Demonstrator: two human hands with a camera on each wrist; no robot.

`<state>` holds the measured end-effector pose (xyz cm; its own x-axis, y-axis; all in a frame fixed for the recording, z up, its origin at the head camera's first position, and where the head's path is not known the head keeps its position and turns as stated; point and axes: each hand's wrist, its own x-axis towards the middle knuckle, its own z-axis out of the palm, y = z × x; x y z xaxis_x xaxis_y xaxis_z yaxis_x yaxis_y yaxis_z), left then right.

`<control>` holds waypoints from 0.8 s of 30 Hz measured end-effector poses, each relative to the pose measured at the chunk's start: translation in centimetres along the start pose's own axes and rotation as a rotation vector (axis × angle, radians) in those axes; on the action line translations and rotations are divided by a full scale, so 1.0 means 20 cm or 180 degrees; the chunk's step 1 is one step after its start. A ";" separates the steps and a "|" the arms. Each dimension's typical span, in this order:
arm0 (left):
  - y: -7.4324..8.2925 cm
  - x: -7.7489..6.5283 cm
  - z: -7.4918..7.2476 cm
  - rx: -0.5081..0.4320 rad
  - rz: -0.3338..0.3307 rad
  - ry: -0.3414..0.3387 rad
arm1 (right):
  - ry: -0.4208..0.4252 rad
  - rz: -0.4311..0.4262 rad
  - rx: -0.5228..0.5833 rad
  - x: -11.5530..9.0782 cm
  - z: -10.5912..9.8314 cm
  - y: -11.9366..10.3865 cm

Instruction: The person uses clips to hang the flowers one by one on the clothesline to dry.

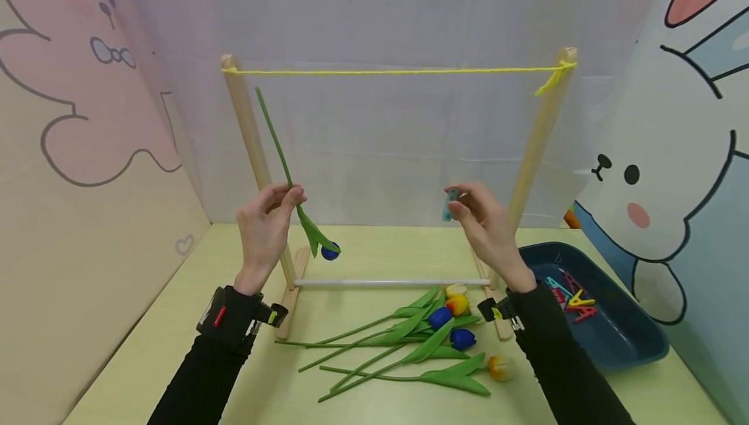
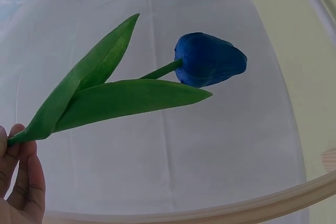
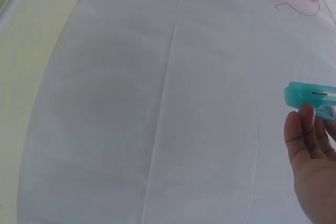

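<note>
I hold a blue tulip [image 2: 121,100] bloom-down, its green stem [image 1: 272,132] slanting up leftward, and, well apart, a teal clip [image 3: 304,94], roughly upright, probably a clothes peg.

Tulips [image 1: 430,347] lie on the surface [image 1: 386,249], nearer than the frame [image 1: 543,129]'s rod [image 1: 392,282]; right of them, clips [image 1: 579,299] lie in a tray [image 1: 620,337]; a sheet [image 1: 380,152] hangs behind the frame.

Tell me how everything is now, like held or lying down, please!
Blue tulip: held bloom-down in left hand
Teal clip: held in right hand
Yellow string: stretched tight
Wooden posts: standing
Other tulips: lying down
Blue basin: uncovered, holding loose clips
</note>
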<state>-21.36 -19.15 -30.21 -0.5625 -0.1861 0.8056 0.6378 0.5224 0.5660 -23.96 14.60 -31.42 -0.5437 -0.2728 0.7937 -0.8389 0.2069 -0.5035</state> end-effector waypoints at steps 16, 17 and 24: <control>0.02 0.10 -0.01 -0.0074 -0.0092 0.0011 | 0.0019 -0.0486 -0.0078 0.39 0.10 -0.15; 0.02 0.11 -0.01 -0.0072 -0.0091 0.0007 | 0.0019 -0.0492 -0.0050 0.42 0.11 -0.16; 0.01 0.13 -0.01 -0.0054 -0.0121 -0.0023 | 0.0113 -0.0418 0.0147 0.57 0.18 -0.25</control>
<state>-22.62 -19.63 -27.96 -0.5902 -0.1995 0.7823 0.6248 0.5008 0.5991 -26.13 7.01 -21.12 -0.4285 -0.2611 0.8650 -0.9035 0.1278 -0.4090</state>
